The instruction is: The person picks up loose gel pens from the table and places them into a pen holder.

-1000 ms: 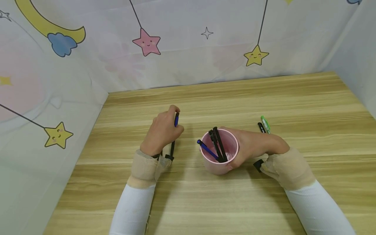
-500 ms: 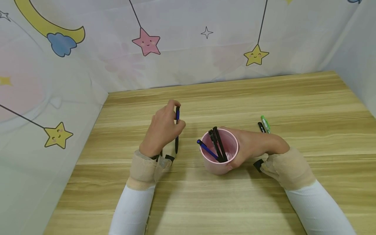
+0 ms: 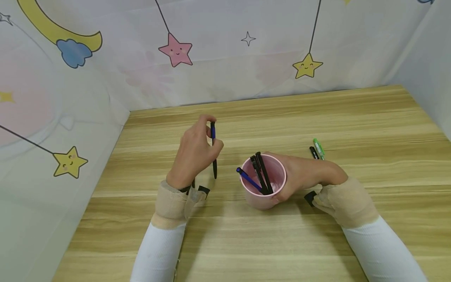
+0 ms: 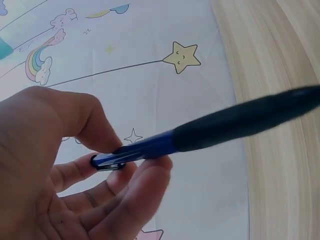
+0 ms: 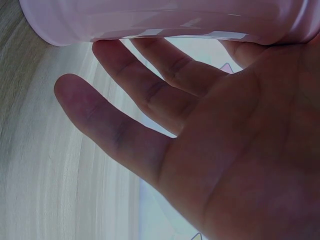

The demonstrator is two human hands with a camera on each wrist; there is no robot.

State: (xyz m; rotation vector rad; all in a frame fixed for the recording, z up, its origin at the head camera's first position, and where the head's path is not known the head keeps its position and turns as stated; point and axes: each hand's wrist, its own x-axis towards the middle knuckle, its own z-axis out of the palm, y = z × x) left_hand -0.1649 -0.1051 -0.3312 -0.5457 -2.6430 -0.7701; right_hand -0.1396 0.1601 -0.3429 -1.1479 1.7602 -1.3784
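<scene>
My left hand (image 3: 197, 150) pinches a blue-and-black pen (image 4: 210, 131) between thumb and fingertips, left of the pink cup (image 3: 260, 203). In the head view the pen's black tip points down toward the table. The cup stands upright in the middle, gripped round its right side and rim by my right hand (image 3: 303, 170). Inside it lean two black pens (image 3: 263, 172) and a blue pen (image 3: 249, 180), their tops above or at the rim. In the right wrist view, fingertips touch the cup wall (image 5: 165, 20) while the little finger (image 5: 100, 107) stays off it.
A green-and-white pen (image 3: 318, 148) and a black pen (image 3: 313, 152) lie on the wooden table (image 3: 267, 246) beyond my right wrist, partly hidden by it. A white cloth backdrop (image 3: 225, 78) with printed stars rises behind the table and along its sides.
My left hand has raised the pinched pen slightly and shifted it away from me, swinging its tip to the right. My right hand and the cup have stayed in place.
</scene>
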